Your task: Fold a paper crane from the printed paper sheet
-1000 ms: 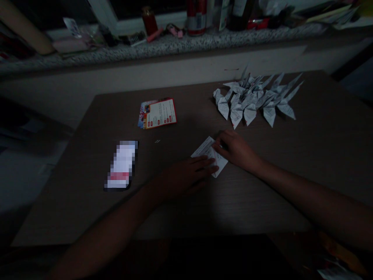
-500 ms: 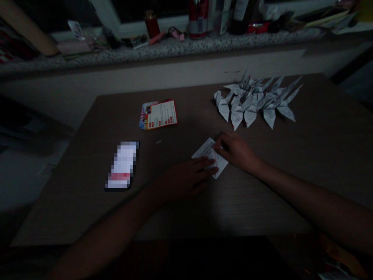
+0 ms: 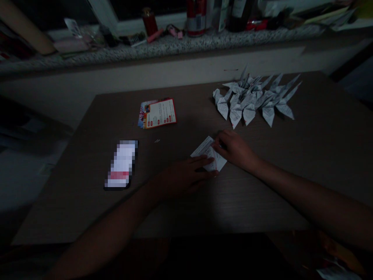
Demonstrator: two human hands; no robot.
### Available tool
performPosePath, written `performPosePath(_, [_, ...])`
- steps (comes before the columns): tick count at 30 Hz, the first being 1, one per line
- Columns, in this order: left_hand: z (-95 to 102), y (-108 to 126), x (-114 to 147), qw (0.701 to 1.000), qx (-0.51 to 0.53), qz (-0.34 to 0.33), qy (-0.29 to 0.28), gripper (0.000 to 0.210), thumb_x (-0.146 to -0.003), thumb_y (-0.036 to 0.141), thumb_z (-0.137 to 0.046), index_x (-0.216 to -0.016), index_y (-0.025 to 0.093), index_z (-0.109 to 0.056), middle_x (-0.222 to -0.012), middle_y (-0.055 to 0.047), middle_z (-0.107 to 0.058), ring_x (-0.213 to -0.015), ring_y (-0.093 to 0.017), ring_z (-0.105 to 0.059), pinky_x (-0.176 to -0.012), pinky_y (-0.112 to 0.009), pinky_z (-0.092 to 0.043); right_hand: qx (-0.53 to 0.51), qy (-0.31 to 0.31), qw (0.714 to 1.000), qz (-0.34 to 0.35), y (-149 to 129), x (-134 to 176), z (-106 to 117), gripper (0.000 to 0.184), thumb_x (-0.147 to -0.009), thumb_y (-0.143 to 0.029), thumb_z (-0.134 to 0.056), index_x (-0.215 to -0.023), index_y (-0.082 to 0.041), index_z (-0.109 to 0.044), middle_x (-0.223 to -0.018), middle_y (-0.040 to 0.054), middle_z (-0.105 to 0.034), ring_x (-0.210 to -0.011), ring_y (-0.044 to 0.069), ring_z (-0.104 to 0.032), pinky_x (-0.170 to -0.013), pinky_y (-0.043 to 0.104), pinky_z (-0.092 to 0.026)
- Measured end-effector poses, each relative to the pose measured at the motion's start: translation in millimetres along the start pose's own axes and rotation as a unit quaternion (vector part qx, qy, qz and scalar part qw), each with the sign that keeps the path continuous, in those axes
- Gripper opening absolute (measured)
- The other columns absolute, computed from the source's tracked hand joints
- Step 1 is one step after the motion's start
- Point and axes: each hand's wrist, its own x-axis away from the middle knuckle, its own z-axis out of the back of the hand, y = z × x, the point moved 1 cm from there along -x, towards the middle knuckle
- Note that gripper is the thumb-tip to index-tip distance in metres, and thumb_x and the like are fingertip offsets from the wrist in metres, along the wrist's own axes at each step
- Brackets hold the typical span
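A small square of folded printed paper (image 3: 203, 147) lies on the table, one corner pointing away from me. My left hand (image 3: 186, 175) rests flat with its fingers stretched over the near left part of the paper, the fingertips spread apart. At the far right edge, my right hand (image 3: 233, 147) has its fingers curled, with thumb and forefinger pinching or pressing the paper; the exact contact is hidden in the dim light. Beyond the right hand stands a cluster of several folded paper cranes (image 3: 250, 103) made of similar printed paper.
On the brown table (image 3: 256, 210), a phone (image 3: 121, 165) with a lit, blurred screen lies at left. Printed cards (image 3: 159, 112) are stacked behind it, near small white slivers (image 3: 157, 140). Bottles, a can (image 3: 196, 19) and clutter line the stone windowsill (image 3: 171, 44).
The fingertips of my left hand have spread a little wider on the paper. My right hand stays at the same edge. The whole view has shifted slightly.
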Motion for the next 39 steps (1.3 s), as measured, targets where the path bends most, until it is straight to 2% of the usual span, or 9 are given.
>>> performPosePath(5, [2.4,-1.0,1.2,1.000,0.005,-0.007,0.002,0.044,-0.106,0.028,-0.052,-0.150,0.029,-0.054,-0.167,-0.009,-0.037,-0.156,-0.028,-0.033,-0.121,-0.049,-0.042,0.010,-0.002,1.000,0.006,-2.1,0.2,0.3,0.010,-0.097,-0.023,-0.056,-0.087,-0.023,-0.055,-0.090,0.0087,-0.062,-0.089,0.028,-0.058,-0.080,0.041,-0.045])
performPosePath(9, [6.4,-2.1,3.0,1.000,0.005,-0.016,-0.020,0.042,-0.106,0.027,-0.053,-0.147,0.032,-0.058,-0.168,-0.008,-0.035,-0.156,-0.030,-0.032,-0.120,-0.048,-0.044,0.013,-0.004,1.000,0.007,-0.6,0.3,-0.5,0.011,-0.097,-0.024,-0.056,-0.086,-0.023,-0.055,-0.089,0.0087,-0.061,-0.088,0.028,-0.058,-0.079,0.041,-0.045])
performPosePath(13, [7.1,-3.1,4.2,1.000,0.017,-0.019,-0.013,0.039,-0.105,0.028,-0.056,-0.143,0.032,-0.062,-0.168,-0.008,-0.036,-0.156,-0.031,-0.032,-0.120,-0.048,-0.043,0.007,0.002,1.000,0.012,0.9,0.6,-1.5,0.011,-0.098,-0.024,-0.056,-0.087,-0.023,-0.054,-0.090,0.0085,-0.061,-0.089,0.027,-0.059,-0.080,0.040,-0.045])
performPosePath(20, [5.5,-2.2,-0.4,0.999,0.033,0.007,0.007,0.049,-0.107,0.031,-0.052,-0.155,0.025,-0.046,-0.164,-0.010,-0.043,-0.154,-0.024,-0.037,-0.123,-0.045,-0.040,0.017,0.001,1.000,0.014,-0.4,0.3,-1.0,0.012,-0.098,-0.023,-0.057,-0.086,-0.023,-0.054,-0.089,0.0078,-0.061,-0.088,0.027,-0.057,-0.079,0.039,-0.044])
performPosePath(26, [5.1,-0.5,-3.2,1.000,0.011,0.008,0.006,0.044,-0.107,0.031,-0.050,-0.150,0.022,-0.052,-0.163,-0.010,-0.044,-0.153,-0.024,-0.039,-0.123,-0.044,-0.039,0.021,0.003,1.000,0.014,-0.3,0.7,-0.8,0.011,-0.098,-0.023,-0.057,-0.088,-0.023,-0.055,-0.090,0.0080,-0.061,-0.088,0.027,-0.058,-0.079,0.040,-0.044])
performPosePath(31, [2.2,-0.7,-2.3,1.000,0.016,0.010,0.015,0.044,-0.108,0.032,-0.049,-0.151,0.022,-0.051,-0.163,-0.009,-0.045,-0.154,-0.024,-0.037,-0.124,-0.044,-0.037,0.022,0.002,1.000,0.011,0.0,0.7,-1.8,0.010,-0.098,-0.023,-0.056,-0.087,-0.023,-0.055,-0.090,0.0081,-0.062,-0.087,0.027,-0.058,-0.079,0.040,-0.045])
performPosePath(39, [2.3,-0.7,-2.8,1.000,0.001,0.011,-0.003,0.043,-0.109,0.030,-0.048,-0.152,0.024,-0.050,-0.164,-0.008,-0.044,-0.154,-0.024,-0.036,-0.123,-0.044,-0.039,0.034,0.004,0.999,0.008,-3.4,1.5,-1.3,0.011,-0.098,-0.022,-0.055,-0.087,-0.023,-0.055,-0.090,0.0089,-0.062,-0.089,0.028,-0.058,-0.079,0.041,-0.045])
